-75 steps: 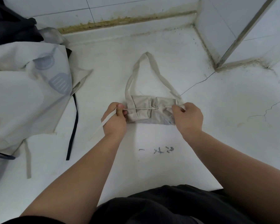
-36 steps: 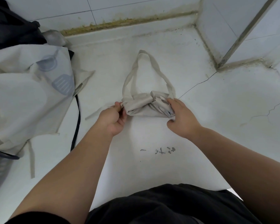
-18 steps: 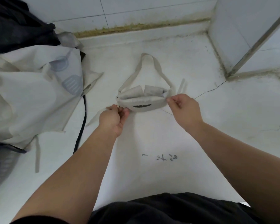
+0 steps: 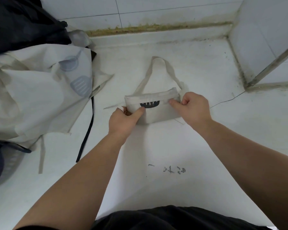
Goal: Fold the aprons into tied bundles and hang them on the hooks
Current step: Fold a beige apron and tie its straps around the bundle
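The folded apron (image 4: 156, 113) lies in the middle of the counter (image 4: 156, 188), its neck loop (image 4: 158, 61) spread toward the back edge. The left hand (image 4: 123, 121) pinches the bundle's left end, thumb beside a dark print (image 4: 150, 104). The right hand (image 4: 194, 107) pinches the right end. A heap of unfolded aprons (image 4: 32, 97) covers the counter's left edge.

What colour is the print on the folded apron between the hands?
Dark navy, nearly black, with pale vertical slits: print on folded apron; head view.
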